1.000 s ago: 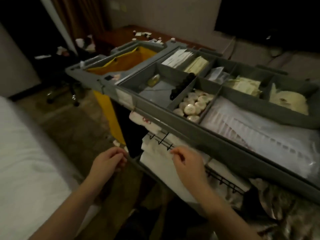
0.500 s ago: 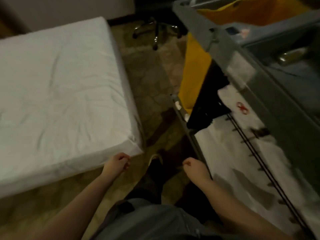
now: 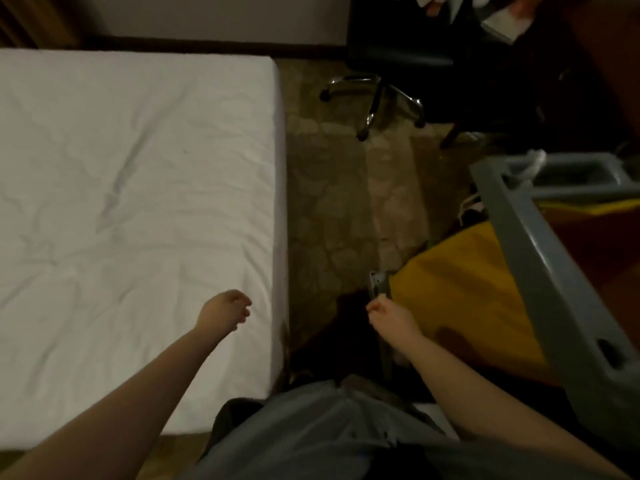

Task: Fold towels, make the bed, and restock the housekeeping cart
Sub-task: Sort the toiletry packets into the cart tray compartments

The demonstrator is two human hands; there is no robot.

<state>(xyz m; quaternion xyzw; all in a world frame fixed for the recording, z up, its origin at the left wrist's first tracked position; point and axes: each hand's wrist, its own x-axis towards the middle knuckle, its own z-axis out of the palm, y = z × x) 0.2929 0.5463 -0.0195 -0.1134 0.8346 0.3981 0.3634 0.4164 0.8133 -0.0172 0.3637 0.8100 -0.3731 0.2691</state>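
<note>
Bed (image 3: 138, 202) under my left hand (image 3: 223, 313) is just a bare sheet, housekeeping cart (image 3: 540, 271) beside my right hand (image 3: 388, 318); both loosely curled, empty. Reckon bed-making's up: grab linen next.

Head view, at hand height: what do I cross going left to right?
white bed → left hand, over the bed near its right edge → patterned carpet → right hand → yellow bag → grey cart frame

White bed (image 3: 138, 188), yellow bag (image 3: 460, 292), grey cart (image 3: 540, 268)
</note>
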